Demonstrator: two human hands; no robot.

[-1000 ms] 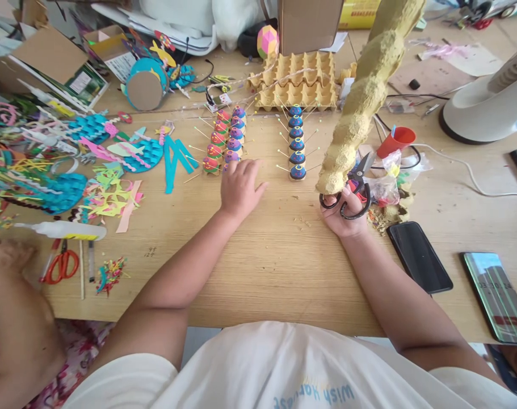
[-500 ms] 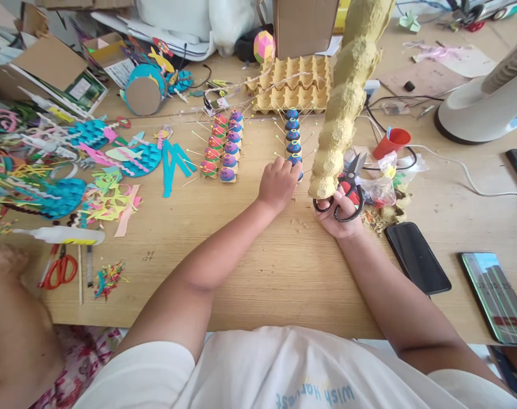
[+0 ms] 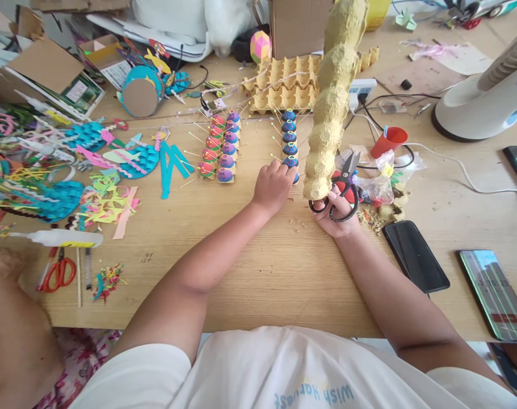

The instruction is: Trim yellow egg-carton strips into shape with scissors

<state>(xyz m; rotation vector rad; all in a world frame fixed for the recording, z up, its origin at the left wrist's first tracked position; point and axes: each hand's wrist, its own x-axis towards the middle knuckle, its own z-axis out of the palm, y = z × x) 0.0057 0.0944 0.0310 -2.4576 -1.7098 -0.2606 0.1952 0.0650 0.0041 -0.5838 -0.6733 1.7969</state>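
My right hand [image 3: 337, 215] is closed around black-handled scissors [image 3: 344, 193] and the lower end of a long, bumpy yellow egg-carton strip [image 3: 326, 119], which rises upright. My left hand [image 3: 273, 187] has its fingers curled at the near end of a dark blue painted carton strip [image 3: 289, 136] with thin sticks poking out of its sides. Whether the fingertips grip it is hidden. To the left lie a purple painted strip [image 3: 230, 149] and a red one [image 3: 211, 142], side by side.
Stacked egg cartons [image 3: 284, 96] lie behind the strips. A red cup [image 3: 388, 142], plastic bags and a black phone [image 3: 415, 255] are at the right. Colourful crafts, paper scraps [image 3: 107, 199] and orange scissors [image 3: 60, 272] cover the left, beside another person's arm [image 3: 15, 318].
The tall yellow strip has shifted slightly left in my right hand, showing more of the white power socket behind it. My left hand stays at the blue strip.
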